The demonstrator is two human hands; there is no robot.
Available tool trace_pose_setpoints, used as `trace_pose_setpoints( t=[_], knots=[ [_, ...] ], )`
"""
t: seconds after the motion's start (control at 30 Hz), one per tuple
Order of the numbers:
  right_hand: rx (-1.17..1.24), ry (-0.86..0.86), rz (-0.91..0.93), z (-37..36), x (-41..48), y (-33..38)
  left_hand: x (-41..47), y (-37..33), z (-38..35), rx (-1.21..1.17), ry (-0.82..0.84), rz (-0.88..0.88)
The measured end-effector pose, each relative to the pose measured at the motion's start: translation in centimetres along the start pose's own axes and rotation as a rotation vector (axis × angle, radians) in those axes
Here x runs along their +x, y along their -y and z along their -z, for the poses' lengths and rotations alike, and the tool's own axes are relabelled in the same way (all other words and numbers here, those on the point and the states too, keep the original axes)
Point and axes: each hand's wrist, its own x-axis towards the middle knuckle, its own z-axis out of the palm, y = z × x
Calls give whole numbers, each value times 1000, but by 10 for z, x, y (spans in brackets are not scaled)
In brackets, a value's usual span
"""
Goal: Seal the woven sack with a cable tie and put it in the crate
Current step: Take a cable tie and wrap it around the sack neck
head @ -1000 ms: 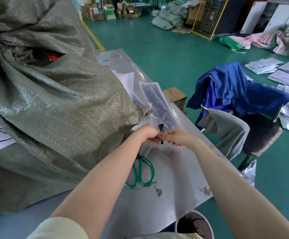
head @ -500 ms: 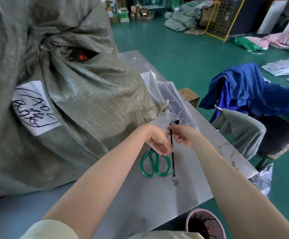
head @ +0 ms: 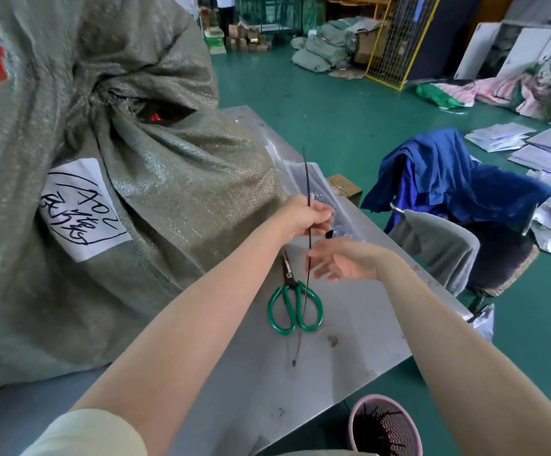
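A big grey-green woven sack (head: 175,192) lies on the metal table (head: 376,327) and fills the left half of the view. Its mouth (head: 155,111) is bunched but gapes, and something red shows inside. A white handwritten label (head: 79,205) is stuck to its side. My left hand (head: 303,215) pinches a long thin black cable tie (head: 306,172) near its middle. One end points up and the other hangs down over the scissors. My right hand (head: 343,261) hovers just right of the tie with its fingers spread, holding nothing.
Green-handled scissors (head: 295,304) lie on the table under my hands. A clear packet of cable ties (head: 328,195) rests beyond them. A pink bin (head: 384,426) stands below the table's near edge. A chair draped with blue cloth (head: 448,182) and a small cardboard box (head: 344,189) stand to the right.
The tie has come out of the packet and passed from my right hand to my left. My right hand has let go and opened. My view has swung left toward the sack.
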Motion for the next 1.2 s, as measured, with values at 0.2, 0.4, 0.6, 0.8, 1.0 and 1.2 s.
trace_pose_setpoints(
  t=[0.2, 0.4, 0.6, 0.8, 1.0, 1.2],
  knots=[
    [160, -282, 352, -10, -7, 54, -15, -60, 15, 83, -184, -131],
    [-78, -530, 480, -18, 0, 105, -51, -98, 48, 595, -632, -381],
    [-409, -649, 516, -42, 6, 170, -86, -102, 107, 775, -914, -462],
    [-761, -676, 388, -68, 17, 212, -100, -84, 158, 857, -1053, -359],
    [-883, -753, 335, -83, 13, 227, -95, -75, 179, 1017, -1016, -206],
    [-897, -737, 297, -79, -1, 224, -88, -80, 187, 1084, -1063, -22]
  ],
)
